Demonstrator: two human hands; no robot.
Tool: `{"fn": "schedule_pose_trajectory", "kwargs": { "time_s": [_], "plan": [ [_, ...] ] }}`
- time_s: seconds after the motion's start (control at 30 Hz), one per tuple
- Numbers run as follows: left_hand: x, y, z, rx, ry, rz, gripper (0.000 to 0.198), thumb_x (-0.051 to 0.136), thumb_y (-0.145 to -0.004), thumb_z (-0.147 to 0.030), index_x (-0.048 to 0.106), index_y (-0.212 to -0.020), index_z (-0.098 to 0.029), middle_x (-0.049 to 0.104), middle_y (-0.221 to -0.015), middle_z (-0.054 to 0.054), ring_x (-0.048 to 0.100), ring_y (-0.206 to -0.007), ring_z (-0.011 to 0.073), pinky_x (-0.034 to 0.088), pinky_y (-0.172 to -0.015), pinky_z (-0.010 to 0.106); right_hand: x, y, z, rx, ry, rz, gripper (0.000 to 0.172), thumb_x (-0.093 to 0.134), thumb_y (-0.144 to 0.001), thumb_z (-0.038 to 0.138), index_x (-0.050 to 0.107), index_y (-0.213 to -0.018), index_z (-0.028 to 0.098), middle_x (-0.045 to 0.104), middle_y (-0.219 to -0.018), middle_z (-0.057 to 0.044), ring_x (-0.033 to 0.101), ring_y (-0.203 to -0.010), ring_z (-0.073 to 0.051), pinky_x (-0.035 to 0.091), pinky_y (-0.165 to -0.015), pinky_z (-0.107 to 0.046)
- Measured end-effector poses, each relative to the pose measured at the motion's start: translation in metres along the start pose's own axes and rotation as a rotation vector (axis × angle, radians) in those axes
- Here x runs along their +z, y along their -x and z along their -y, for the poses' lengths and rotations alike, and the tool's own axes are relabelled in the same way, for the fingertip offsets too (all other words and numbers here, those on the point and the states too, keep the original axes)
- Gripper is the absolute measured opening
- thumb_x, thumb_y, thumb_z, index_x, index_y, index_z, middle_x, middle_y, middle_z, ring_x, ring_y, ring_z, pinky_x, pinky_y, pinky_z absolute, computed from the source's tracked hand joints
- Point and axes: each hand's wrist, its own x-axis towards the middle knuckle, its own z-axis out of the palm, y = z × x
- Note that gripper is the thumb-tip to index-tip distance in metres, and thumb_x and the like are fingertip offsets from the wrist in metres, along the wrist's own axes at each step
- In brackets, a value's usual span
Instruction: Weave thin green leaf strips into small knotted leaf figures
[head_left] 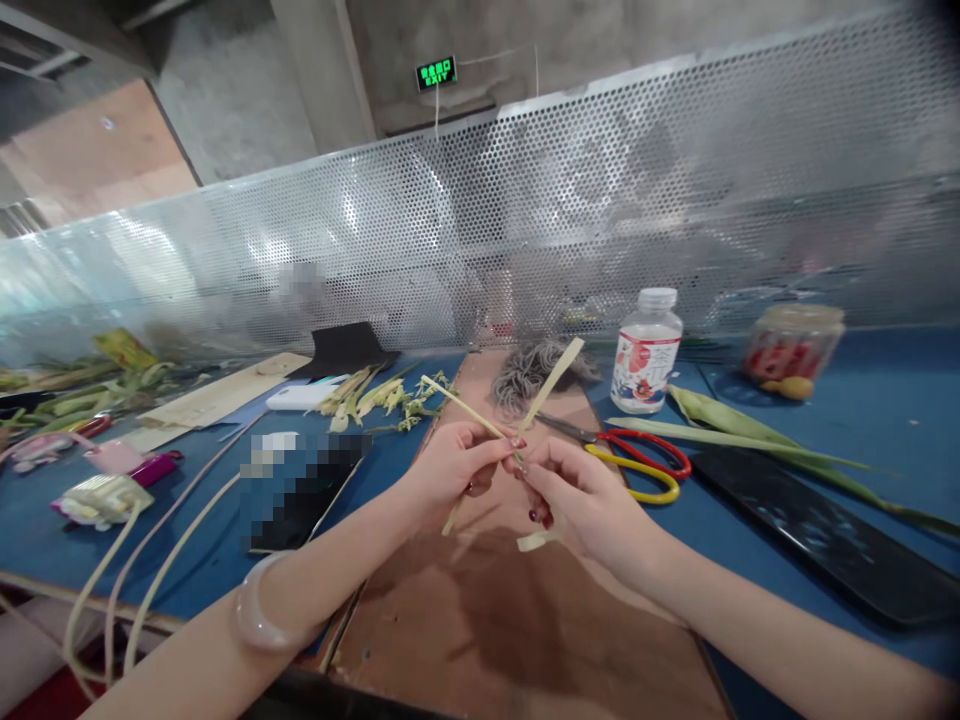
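My left hand (454,470) and my right hand (577,495) meet above a brown board (517,620), fingertips pinched together on crossed pale palm-leaf strips (551,378). One strip (457,400) runs up to the left from the pinch, the other up to the right, and their short ends hang below my hands. Both hands are closed on the strips. A pale bangle (259,610) sits on my left wrist.
Red-and-yellow scissors (637,462) lie just right of my hands, with a clear bottle (646,350), a jar (791,345), long green leaves (750,440) and a black tray (825,530). Leaf scraps (375,395), a phone (300,490) and cords (142,560) lie left. A perforated metal screen (525,220) backs the blue table (885,400).
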Motion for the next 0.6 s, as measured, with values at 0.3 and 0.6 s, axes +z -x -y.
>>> {"fn": "schedule_pose_trajectory", "kwargs": {
  "time_s": [0.3,0.6],
  "plan": [
    [-0.01,-0.005,0.005,0.066,-0.119,0.01,0.021,0.064,-0.075,-0.031,0.064,-0.086,-0.012,0.061,-0.069,0.001,0.032,-0.037,0.0004,0.019,-0.036,0.017,-0.013,-0.012,0.001,-0.091,0.054,-0.222,0.037,0.06,-0.079,0.041,0.052,-0.107,0.019,0.065,-0.089,-0.004,0.059,-0.073,-0.014,0.047,-0.064,-0.027],
    [-0.002,0.001,0.004,0.031,-0.179,0.102,0.031,0.054,-0.084,-0.039,0.066,-0.085,-0.011,0.065,-0.072,0.005,0.035,-0.039,0.0015,0.022,-0.038,0.017,-0.028,-0.017,-0.001,-0.144,0.173,-0.154,0.02,0.062,-0.076,0.036,0.065,-0.084,0.018,0.067,-0.081,-0.002,0.059,-0.073,-0.014,0.046,-0.068,-0.027]
  ]
}}
